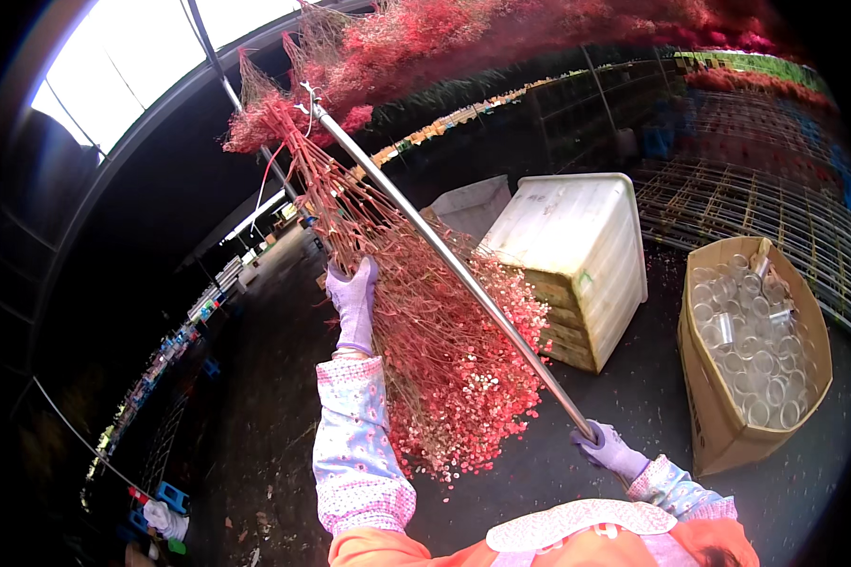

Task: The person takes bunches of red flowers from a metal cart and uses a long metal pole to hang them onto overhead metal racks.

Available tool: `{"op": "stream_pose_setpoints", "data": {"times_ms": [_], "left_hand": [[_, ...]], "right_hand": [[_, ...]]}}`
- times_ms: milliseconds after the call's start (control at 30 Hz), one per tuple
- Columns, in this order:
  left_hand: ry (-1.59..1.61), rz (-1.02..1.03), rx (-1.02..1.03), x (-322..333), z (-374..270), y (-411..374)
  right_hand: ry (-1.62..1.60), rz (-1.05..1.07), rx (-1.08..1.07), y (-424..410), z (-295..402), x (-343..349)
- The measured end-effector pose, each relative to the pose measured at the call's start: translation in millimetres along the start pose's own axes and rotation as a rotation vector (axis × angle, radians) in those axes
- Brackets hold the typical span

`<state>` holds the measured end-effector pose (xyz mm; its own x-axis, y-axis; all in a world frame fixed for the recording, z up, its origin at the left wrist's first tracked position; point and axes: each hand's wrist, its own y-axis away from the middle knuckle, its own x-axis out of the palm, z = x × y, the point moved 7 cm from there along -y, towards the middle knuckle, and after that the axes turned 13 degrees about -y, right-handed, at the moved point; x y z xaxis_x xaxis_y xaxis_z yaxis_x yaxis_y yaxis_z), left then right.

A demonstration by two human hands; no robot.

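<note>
A large bunch of red-dyed dried flowers [461, 340] hangs heads-down before me, its bare stems [319, 177] gathered at the top. My left hand [352, 301], in a lilac glove, is on the left side of the stems and appears to grip some of them; its fingers are partly hidden. In my gloved right hand [613, 450] is the lower part of a long metal pole [454, 262]. The pole slants up to the left across the bunch. Its forked hook [310, 99] is beside the tied stem ends, with a white cord [310, 122] there.
More red bunches [425, 42] hang in a row overhead. A white plastic tub [567, 248] stands upside down beyond the pole. On the right is a cardboard box [709, 425] of clear cylindrical containers [759, 347], with metal mesh racks [752, 212] behind it.
</note>
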<state>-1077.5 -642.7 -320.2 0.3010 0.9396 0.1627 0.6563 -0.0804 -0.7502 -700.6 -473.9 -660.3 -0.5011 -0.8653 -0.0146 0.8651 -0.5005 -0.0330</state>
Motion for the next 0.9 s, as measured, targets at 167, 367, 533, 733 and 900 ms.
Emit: {"op": "stream_pose_setpoints", "data": {"times_ms": [167, 367, 533, 733, 900], "left_hand": [[0.06, -0.016, 0.02, -8, -12, 2], [0.158, -0.064, 0.066, -6, -35, 8], [-0.003, -0.087, 0.093, -22, -42, 1], [-0.003, -0.059, 0.058, -5, -39, 6], [-0.272, 0.001, 0.001, 11, -53, 25]], "right_hand": [[-0.027, 0.012, 0.007, -2, -12, 9], [-0.043, 0.081, 0.047, 2, -45, 19], [-0.036, 0.097, 0.04, 15, -39, 27], [-0.006, 0.09, 0.038, 11, -18, 28], [0.022, -0.001, -0.11, 11, 22, 28]]}}
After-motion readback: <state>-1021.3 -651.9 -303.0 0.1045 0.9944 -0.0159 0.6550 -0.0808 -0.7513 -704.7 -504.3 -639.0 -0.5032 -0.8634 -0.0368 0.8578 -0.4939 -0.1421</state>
